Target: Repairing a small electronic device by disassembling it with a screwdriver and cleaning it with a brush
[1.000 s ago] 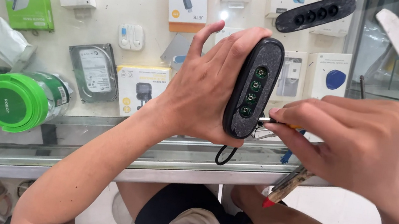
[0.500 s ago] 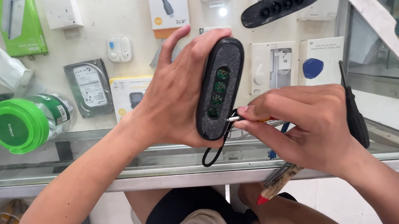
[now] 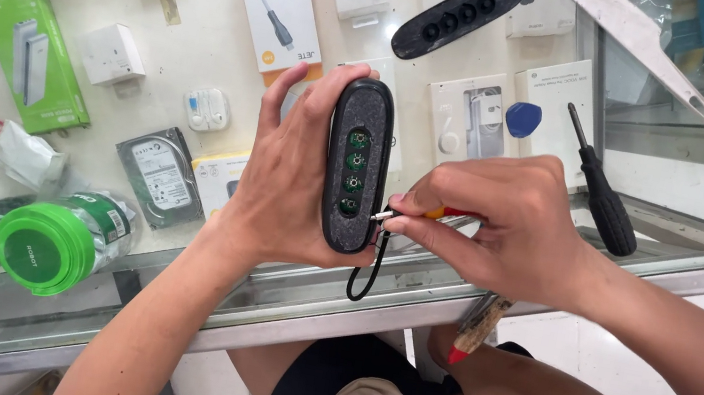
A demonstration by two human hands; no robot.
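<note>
My left hand (image 3: 293, 178) grips a black oblong speaker body (image 3: 356, 166) upright over the glass counter, its open face showing a green circuit strip with several button pads. A black wrist strap (image 3: 365, 271) hangs from its lower end. My right hand (image 3: 500, 224) pinches a small screwdriver (image 3: 411, 216) with an orange-red handle, its metal tip against the speaker's right edge near the lowest pad. The speaker's detached black button panel (image 3: 457, 15) lies on the counter above.
A black-handled screwdriver (image 3: 601, 192) lies on the glass right of my hands. Another red-tipped tool (image 3: 475, 328) rests on my thigh. Green containers (image 3: 43, 248), a hard drive (image 3: 160, 175), boxed accessories (image 3: 31, 63) and a white plastic piece (image 3: 644, 46) sit in and on the display case.
The view has tilted so the counter sits higher in frame. My hands and the speaker stay together, with the screwdriver tip kept at the speaker's lower right edge.
</note>
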